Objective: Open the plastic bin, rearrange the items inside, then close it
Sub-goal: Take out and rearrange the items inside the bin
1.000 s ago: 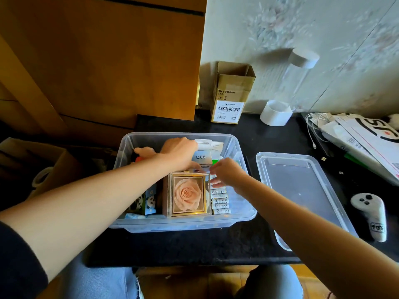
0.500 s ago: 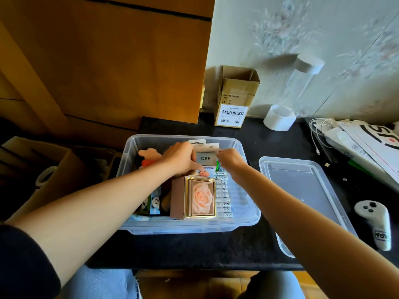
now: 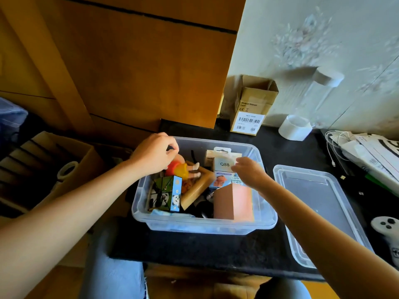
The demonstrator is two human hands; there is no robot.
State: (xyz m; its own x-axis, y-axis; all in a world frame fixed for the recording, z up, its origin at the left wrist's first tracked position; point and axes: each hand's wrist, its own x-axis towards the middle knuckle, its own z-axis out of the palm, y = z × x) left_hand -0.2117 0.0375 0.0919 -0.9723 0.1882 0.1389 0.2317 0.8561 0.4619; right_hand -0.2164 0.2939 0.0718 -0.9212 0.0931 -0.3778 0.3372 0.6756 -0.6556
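The clear plastic bin (image 3: 203, 225) stands open on the dark table, and its lid (image 3: 319, 203) lies flat to the right. My left hand (image 3: 154, 155) is at the bin's back left corner, fingers curled round the head of a doll in a red and yellow dress (image 3: 179, 170). My right hand (image 3: 250, 172) reaches in from the right and pinches the right edge of a white Q88 package (image 3: 223, 164). A pink box (image 3: 234, 201) stands at the front right of the bin. Beside it are a tan box (image 3: 196, 188) and a panda-print cube (image 3: 166, 194).
A cardboard box (image 3: 251, 106) and a white cup (image 3: 294, 127) stand at the back by the wall. Papers and cables (image 3: 367, 152) lie at the right, and a white controller (image 3: 386, 225) beside the lid. A wooden cabinet (image 3: 129, 61) rises behind the bin.
My left hand has moved left from the Q88 package to the doll. The pink box has turned, so its rose face no longer shows. My right hand stays at the Q88 package.
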